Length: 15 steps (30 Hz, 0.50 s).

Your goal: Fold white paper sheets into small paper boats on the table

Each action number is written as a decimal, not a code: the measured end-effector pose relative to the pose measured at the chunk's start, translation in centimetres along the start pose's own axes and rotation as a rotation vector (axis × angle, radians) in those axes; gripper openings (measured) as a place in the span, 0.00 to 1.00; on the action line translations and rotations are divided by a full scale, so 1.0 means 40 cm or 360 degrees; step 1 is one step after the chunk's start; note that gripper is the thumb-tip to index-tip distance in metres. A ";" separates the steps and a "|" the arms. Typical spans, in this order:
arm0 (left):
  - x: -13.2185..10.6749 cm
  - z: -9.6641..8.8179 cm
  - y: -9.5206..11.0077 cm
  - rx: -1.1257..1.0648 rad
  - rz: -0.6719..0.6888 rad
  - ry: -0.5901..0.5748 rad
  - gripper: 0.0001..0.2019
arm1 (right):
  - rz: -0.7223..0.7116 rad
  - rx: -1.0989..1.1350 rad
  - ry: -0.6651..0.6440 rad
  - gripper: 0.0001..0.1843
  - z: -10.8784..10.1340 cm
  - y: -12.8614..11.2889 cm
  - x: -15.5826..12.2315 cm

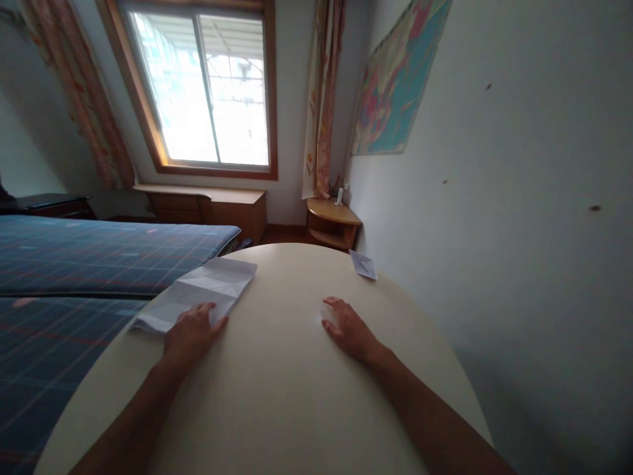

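A cream round table [277,396] fills the lower middle of the view. A creased white paper sheet [208,287] lies on its left part, with one end past the table edge. My left hand [192,330] lies flat on the near end of that sheet, fingers stretched out. My right hand [349,326] rests open on the bare tabletop right of centre, holding nothing. A small folded white paper [363,264] sits at the table's far right edge, apart from both hands.
A bed with a blue plaid cover [74,264] lies along the left. A white wall [519,231] runs close on the right, with a map [395,79] on it. A wooden corner shelf [331,221], a low wooden desk [212,208] and a window [208,86] are beyond.
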<state>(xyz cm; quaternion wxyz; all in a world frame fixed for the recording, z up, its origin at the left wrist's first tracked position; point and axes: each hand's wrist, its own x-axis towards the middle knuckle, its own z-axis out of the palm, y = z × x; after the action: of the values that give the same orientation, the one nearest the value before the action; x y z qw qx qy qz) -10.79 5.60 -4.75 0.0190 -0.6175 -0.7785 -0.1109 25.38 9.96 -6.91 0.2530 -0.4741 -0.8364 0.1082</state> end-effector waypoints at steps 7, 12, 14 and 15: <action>0.007 -0.008 -0.004 -0.0021 -0.0089 -0.0087 0.27 | -0.0019 0.0023 0.0016 0.26 0.003 0.005 -0.001; 0.010 -0.019 -0.011 -0.0054 -0.0088 -0.0122 0.26 | -0.0020 0.0027 0.0018 0.25 0.001 0.002 -0.002; 0.010 -0.024 -0.007 -0.0023 -0.0112 -0.0145 0.23 | -0.0016 0.0026 0.0009 0.25 0.000 0.000 -0.002; 0.009 -0.027 -0.003 0.0010 -0.0125 -0.0155 0.22 | -0.0015 0.0023 0.0004 0.24 -0.001 -0.001 -0.001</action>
<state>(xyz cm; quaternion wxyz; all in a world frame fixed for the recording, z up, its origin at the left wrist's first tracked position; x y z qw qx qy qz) -11.13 5.72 -3.65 -0.0214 -0.5911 -0.8025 -0.0791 25.41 9.89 -6.87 0.2579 -0.4685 -0.8375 0.1125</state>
